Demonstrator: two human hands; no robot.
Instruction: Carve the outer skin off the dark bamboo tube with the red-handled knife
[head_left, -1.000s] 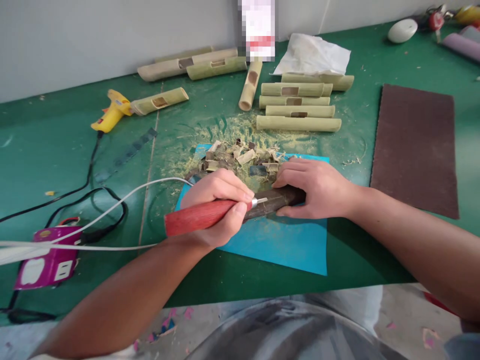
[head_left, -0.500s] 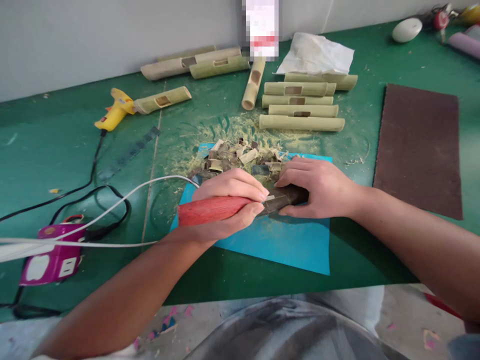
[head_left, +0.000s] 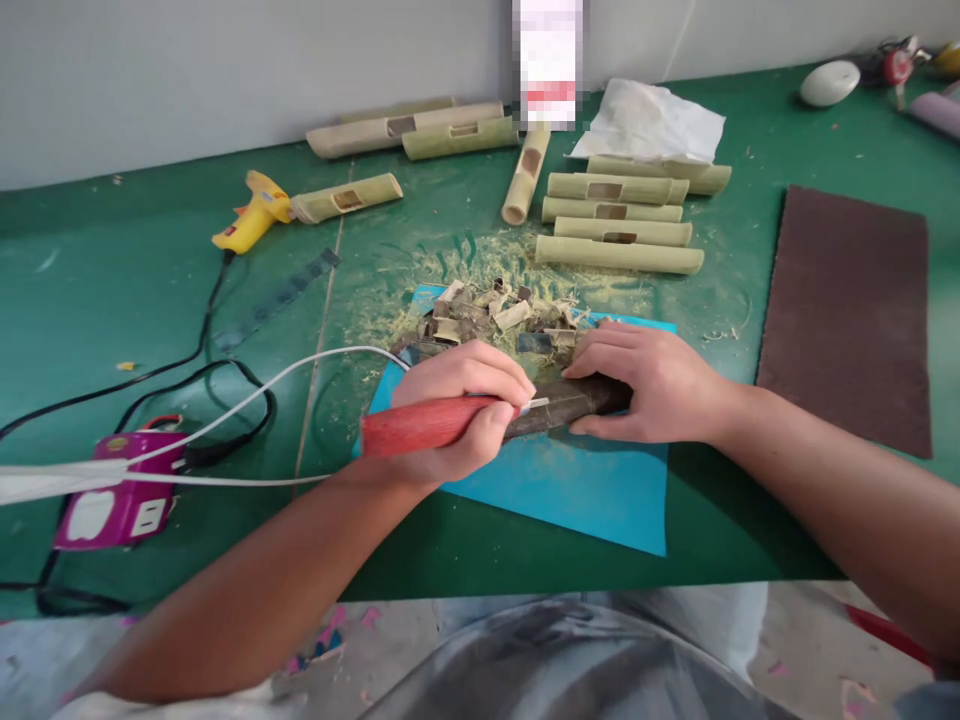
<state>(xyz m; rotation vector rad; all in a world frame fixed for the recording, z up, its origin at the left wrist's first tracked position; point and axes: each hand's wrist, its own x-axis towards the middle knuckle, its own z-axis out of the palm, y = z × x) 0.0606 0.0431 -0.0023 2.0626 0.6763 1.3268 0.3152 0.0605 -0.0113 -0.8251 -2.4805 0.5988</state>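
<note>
My left hand is closed around the red handle of a carving knife, whose short blade rests against a dark bamboo piece. That piece lies on a blue mat, and my right hand grips it with curled fingers and pins it down. Just behind both hands, a heap of bamboo chips and sawdust covers the mat's far edge.
Several cut pale bamboo tubes lie in rows behind the mat, others near the wall. A yellow glue gun, a purple power strip with cables, a brown sandpaper sheet and a white tissue sit on the green table.
My left hand slid the knife rightward along the dark bamboo piece, then eased back a little. The right hand kept its grip. The view has shifted slightly.
</note>
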